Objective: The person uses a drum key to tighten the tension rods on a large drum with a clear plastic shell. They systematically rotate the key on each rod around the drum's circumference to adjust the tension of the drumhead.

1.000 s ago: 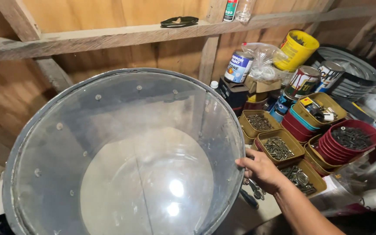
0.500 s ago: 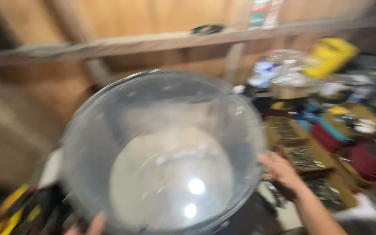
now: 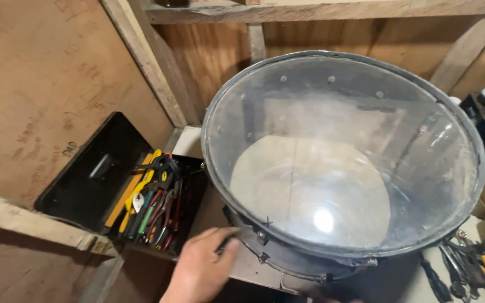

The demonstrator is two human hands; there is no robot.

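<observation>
A large drum (image 3: 343, 163) with a clear, see-through head and a dark metal hoop is seen tilted toward the camera at the centre of the view, set on a workbench (image 3: 254, 266) against a wooden wall (image 3: 46, 84). Through the clear head the lower, pale head is visible, with two bright light reflections on it.

The left hand (image 3: 200, 266) is placed at the drum's lower left side, fingers (image 3: 225, 238) loosely spread and laid against the dark shell just below the hoop; nothing is gripped in it. The right hand is not seen in the view.

An open black toolbox (image 3: 94, 179) is found just to the left of the drum, its lid leaned back against the wall. Pliers and cutters (image 3: 152, 202) with yellow, red and green handles are packed into its tray. More hand tools (image 3: 467, 266) are laid at the lower right, beside the drum.
</observation>
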